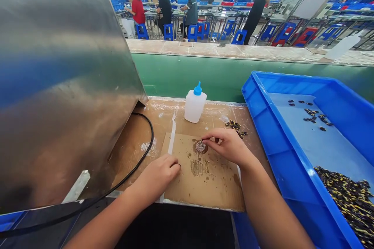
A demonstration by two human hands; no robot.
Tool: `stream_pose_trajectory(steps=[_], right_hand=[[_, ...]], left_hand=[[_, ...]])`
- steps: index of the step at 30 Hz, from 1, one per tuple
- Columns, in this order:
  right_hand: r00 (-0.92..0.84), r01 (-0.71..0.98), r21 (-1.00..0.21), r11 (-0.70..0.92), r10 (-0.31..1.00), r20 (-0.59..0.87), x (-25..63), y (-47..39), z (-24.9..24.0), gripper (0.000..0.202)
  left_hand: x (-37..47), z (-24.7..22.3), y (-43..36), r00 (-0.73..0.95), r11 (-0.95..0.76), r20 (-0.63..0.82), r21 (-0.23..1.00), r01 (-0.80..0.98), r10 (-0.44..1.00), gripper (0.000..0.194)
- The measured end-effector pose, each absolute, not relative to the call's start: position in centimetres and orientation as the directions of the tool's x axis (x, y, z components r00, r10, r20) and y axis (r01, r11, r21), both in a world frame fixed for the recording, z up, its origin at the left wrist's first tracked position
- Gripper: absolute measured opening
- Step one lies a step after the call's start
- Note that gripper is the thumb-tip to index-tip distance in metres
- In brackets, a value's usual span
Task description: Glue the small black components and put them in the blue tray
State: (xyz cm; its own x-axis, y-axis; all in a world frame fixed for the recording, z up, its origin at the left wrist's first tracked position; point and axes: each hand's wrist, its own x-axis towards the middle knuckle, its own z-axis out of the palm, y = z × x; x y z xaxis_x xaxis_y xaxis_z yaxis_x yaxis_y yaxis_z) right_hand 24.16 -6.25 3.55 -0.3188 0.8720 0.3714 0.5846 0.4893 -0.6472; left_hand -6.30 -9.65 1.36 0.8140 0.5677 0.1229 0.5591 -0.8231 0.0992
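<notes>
From the head camera, we see our right hand (229, 146) over the far half of a cardboard sheet (181, 194), with 1 small dark part (201, 141) pinched at its fingertips. The part is above or touching a shiny round patch (200, 147) near the middle of the sheet's far edge; we cannot tell which, nor whether that patch is a shallow dish or liquid.

We judge that the part could slip if our narrow grip catches only its end. Our knuckles could scatter the loose pile (235, 126) just beyond the sheet's far right corner, or a wide swing could tip the white bottle (195, 108) standing near the worktable's (137, 134) far edge. The black cable (150, 140) near our left forearm could snag if that arm swings outward.

Our right forearm comes in from the near right corner, wrist bent inward, thumb and forefinger pointing left. Our left hand (165, 169) rests palm down by the sheet's left edge, fingers curled; we cannot tell whether it holds anything.
</notes>
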Motion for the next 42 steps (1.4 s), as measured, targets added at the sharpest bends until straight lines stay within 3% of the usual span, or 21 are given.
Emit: stream_pose_trajectory(steps=[7,25,36,39,42], right_hand=[[-0.358,0.615,-0.61,0.499,0.866,0.348,23.9,-6.3,3.4,0.009],[-0.372,0.649,-0.569,0.505,0.863,0.341,23.8,-6.6,3.9,0.012],[-0.326,0.672,-0.563,0.48,0.875,0.357,23.8,-6.7,4.1,0.012],[-0.277,0.668,-0.585,0.46,0.883,0.378,23.9,-6.7,4.3,0.011],[-0.195,0.647,-0.645,0.407,0.906,0.376,23.9,-6.8,4.5,0.01]], left_hand=[[-5.9,1.6,-10.0,0.866,-0.873,0.141,-0.03,0.487,0.479,0.011],[-5.7,2.0,-9.9,0.869,-0.874,0.136,-0.033,0.485,0.477,0.005],[-6.3,1.6,-9.1,0.747,-0.745,0.114,0.262,0.613,0.655,0.022],[-5.6,2.1,-8.4,0.644,-0.637,0.176,0.476,0.606,0.744,0.02],[-4.3,3.4,-7.4,0.51,-0.448,0.179,0.759,0.473,0.842,0.013]])
